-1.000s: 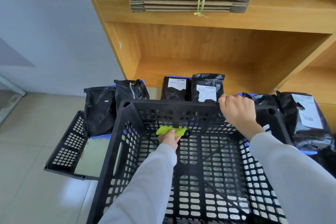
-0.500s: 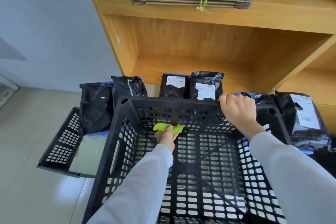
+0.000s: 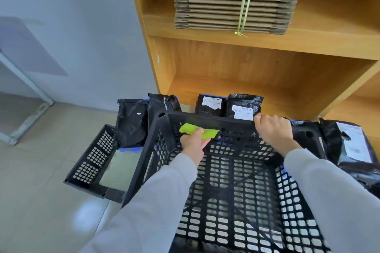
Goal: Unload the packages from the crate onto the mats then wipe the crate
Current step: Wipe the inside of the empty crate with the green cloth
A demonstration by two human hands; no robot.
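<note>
A black lattice crate (image 3: 236,191) fills the lower middle of the view and holds no packages. My left hand (image 3: 194,144) holds a lime-green cloth (image 3: 197,130) against the inside of the crate's far wall, near the left corner. My right hand (image 3: 274,132) grips the crate's far rim. Several black packages stand on the floor beyond the crate: two at the left (image 3: 133,123), two with white labels in the middle (image 3: 243,107), and more at the right (image 3: 349,141). A blue mat (image 3: 131,150) shows under the left packages.
A folded-out black lattice panel (image 3: 92,162) lies on the tiled floor to the crate's left. A wooden shelf unit (image 3: 267,72) stands right behind the packages, with a tied stack of flat cardboard (image 3: 236,0) on its upper shelf. A grey wall is at the left.
My left hand has slid the green cloth leftward and up along the crate's far wall. My right hand keeps its grip on the rim. The view has tilted up.
</note>
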